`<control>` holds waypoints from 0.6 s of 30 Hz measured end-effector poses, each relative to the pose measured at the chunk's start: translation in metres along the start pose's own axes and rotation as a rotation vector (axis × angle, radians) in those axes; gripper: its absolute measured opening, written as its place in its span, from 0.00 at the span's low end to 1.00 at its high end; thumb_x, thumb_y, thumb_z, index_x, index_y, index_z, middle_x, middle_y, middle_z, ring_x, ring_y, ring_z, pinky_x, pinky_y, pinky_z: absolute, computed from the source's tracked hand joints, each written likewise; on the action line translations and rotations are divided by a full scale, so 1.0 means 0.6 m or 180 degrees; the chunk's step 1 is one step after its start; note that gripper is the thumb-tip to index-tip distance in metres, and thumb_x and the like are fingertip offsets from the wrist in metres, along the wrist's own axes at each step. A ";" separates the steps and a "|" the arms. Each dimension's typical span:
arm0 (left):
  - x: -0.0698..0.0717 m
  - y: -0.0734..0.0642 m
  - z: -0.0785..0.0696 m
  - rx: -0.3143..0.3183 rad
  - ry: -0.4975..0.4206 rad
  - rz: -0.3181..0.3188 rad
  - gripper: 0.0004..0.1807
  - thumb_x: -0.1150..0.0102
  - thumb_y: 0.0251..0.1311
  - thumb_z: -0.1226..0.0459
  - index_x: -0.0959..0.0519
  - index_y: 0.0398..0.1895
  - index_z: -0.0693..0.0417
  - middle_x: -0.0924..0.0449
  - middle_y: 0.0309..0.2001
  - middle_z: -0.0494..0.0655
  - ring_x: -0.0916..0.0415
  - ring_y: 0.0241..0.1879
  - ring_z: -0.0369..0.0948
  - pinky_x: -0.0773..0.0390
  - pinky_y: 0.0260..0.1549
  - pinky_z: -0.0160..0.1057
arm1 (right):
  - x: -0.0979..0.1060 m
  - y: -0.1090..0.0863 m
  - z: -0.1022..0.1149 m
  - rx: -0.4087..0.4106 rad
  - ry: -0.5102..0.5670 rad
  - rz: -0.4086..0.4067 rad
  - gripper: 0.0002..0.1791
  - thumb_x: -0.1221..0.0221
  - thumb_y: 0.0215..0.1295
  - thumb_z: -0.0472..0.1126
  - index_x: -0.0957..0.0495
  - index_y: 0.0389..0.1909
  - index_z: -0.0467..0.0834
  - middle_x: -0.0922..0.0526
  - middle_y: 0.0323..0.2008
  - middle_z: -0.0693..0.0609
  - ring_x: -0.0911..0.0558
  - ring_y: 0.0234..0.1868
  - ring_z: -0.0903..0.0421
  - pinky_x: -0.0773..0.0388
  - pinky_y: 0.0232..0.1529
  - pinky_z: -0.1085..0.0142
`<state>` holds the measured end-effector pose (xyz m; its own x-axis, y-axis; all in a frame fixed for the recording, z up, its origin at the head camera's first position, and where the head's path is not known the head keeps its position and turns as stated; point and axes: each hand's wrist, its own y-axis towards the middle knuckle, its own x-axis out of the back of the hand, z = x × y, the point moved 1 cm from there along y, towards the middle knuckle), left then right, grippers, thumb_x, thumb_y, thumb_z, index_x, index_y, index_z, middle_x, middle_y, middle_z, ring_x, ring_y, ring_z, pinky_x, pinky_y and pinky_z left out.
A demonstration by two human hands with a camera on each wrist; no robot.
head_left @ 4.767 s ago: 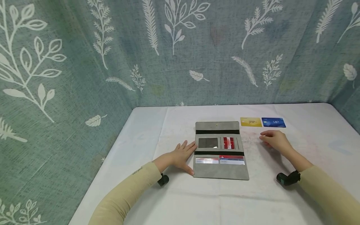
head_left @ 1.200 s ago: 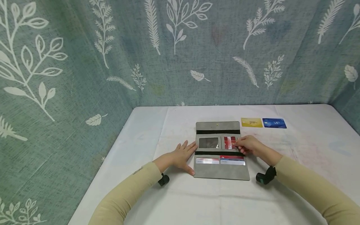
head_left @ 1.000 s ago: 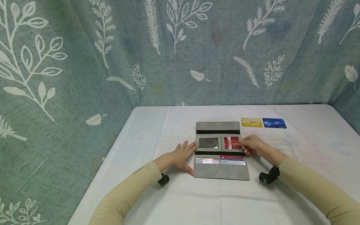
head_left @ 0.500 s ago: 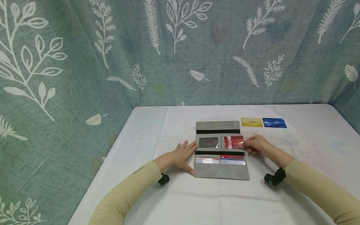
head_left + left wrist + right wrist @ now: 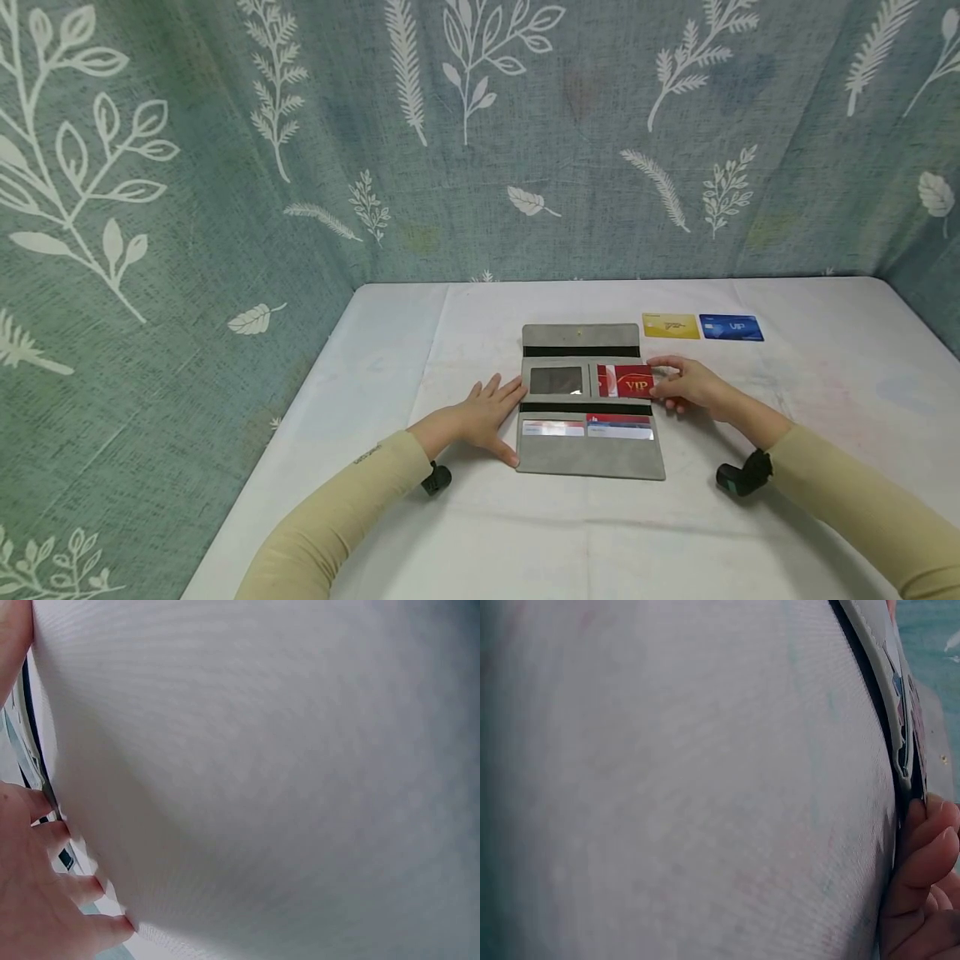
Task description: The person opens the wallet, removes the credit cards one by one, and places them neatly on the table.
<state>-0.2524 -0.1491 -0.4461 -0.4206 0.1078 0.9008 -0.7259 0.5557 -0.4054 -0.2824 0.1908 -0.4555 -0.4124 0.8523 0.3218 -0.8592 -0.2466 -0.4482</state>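
A grey wallet [image 5: 588, 462] lies unfolded on the table, with card slots and a see-through window. My left hand [image 5: 483, 417] rests flat with spread fingers, its fingertips and thumb at the wallet's left edge. From the middle panel's right slot a red VIP card [image 5: 636, 382] sticks out to the right, partly inside. At its right end my right hand [image 5: 693, 389] holds it, thumb on the card's edge and index finger stretched to the upper corner. In the right wrist view the fingers [image 5: 922, 877] curl beside the wallet's edge. Two cards show in the lower panel's slots [image 5: 619, 427].
Beyond the wallet, to the right, a gold card [image 5: 671, 326] and a blue VIP card [image 5: 731, 327] lie side by side on the white-covered table [image 5: 450, 533]. A patterned green-grey curtain [image 5: 480, 192] hangs behind the table and at its sides.
My right hand came from the table's right side to the wallet, then moved right. The red card slid rightward in its slot, uncovering its VIP lettering. The left hand stays put.
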 end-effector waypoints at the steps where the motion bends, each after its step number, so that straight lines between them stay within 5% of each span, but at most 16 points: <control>1: 0.000 0.000 0.000 0.0000 0.0002 0.0003 0.64 0.36 0.37 0.36 0.60 0.73 0.51 0.69 0.73 0.47 0.72 0.70 0.56 0.61 0.64 0.59 | 0.000 0.000 0.000 0.0028 0.0002 0.0012 0.36 0.42 0.61 0.39 0.47 0.68 0.38 0.23 0.35 0.48 0.27 0.22 0.59 0.29 0.24 0.69; 18: 0.000 0.000 0.000 0.0015 -0.0004 0.0003 0.64 0.36 0.37 0.36 0.60 0.73 0.51 0.69 0.73 0.46 0.72 0.70 0.55 0.61 0.64 0.59 | 0.016 -0.004 -0.008 -0.0128 0.0195 -0.0079 0.36 0.45 0.62 0.35 0.50 0.69 0.37 0.38 0.58 0.27 0.20 0.26 0.60 0.22 0.31 0.69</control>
<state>-0.2522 -0.1489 -0.4461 -0.4220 0.1071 0.9003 -0.7280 0.5517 -0.4069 -0.2830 0.2017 -0.4553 -0.3708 0.8849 0.2819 -0.8556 -0.2075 -0.4743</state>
